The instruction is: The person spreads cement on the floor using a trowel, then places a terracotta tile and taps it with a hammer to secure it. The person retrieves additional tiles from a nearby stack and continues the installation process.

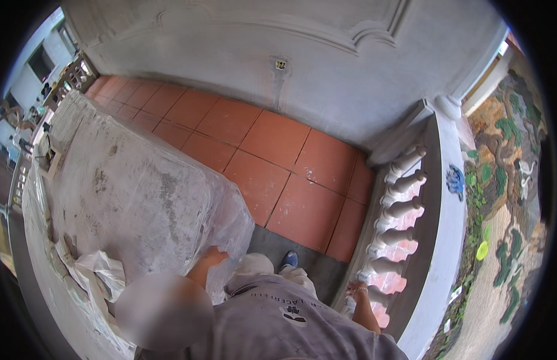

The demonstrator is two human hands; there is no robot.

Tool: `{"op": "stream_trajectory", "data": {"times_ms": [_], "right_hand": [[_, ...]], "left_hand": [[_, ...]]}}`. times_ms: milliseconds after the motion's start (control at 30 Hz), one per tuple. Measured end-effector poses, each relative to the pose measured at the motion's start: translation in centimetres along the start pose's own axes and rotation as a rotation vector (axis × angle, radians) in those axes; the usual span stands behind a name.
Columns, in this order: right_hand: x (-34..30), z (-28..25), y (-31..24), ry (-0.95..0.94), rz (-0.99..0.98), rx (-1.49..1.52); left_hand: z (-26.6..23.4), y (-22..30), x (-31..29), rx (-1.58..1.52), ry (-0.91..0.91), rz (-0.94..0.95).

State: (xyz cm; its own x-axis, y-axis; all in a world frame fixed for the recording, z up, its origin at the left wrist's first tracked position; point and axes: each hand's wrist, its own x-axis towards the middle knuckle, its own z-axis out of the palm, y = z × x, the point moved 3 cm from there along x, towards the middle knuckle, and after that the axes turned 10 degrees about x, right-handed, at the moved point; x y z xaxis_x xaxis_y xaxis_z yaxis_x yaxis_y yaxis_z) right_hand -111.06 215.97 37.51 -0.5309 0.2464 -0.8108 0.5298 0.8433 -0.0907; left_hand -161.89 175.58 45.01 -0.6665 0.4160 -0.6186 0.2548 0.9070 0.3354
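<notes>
A large flat bulky object wrapped in dusty clear plastic [128,192] fills the left side and leans over the terrace floor. My left hand [210,260] is at its near corner, closed on the crumpled plastic wrap [233,225], with the fingertips hidden behind the film. My right hand [357,292], with a bracelet at the wrist, hangs by my side with fingers apart, touching the white balusters [398,207]. It holds nothing. My grey sweatshirt [284,324] and one blue shoe [289,259] show below.
Red floor tiles [278,162] run between the wrapped object and a white stone balustrade [449,228] on the right. A grey plastered wall [260,54] closes the far side. Beyond the rail lies a garden with plants [500,180]. Buildings show at far left.
</notes>
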Motion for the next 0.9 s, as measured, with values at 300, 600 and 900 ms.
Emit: {"op": "stream_trajectory", "data": {"times_ms": [300,600,900], "right_hand": [[18.0,-39.5,4.3,0.467,0.292,1.251],[35.9,-52.2,-2.5,-0.146,0.055,0.613],[48.0,-76.3,-19.1,0.026,0.346,1.303]], "left_hand": [[-8.2,8.9,13.2,-0.313,0.035,0.021],[-22.1,12.6,35.1,-0.566,-0.066,-0.104],[-42.6,5.2,47.6,-0.456,0.165,-0.265]]}}
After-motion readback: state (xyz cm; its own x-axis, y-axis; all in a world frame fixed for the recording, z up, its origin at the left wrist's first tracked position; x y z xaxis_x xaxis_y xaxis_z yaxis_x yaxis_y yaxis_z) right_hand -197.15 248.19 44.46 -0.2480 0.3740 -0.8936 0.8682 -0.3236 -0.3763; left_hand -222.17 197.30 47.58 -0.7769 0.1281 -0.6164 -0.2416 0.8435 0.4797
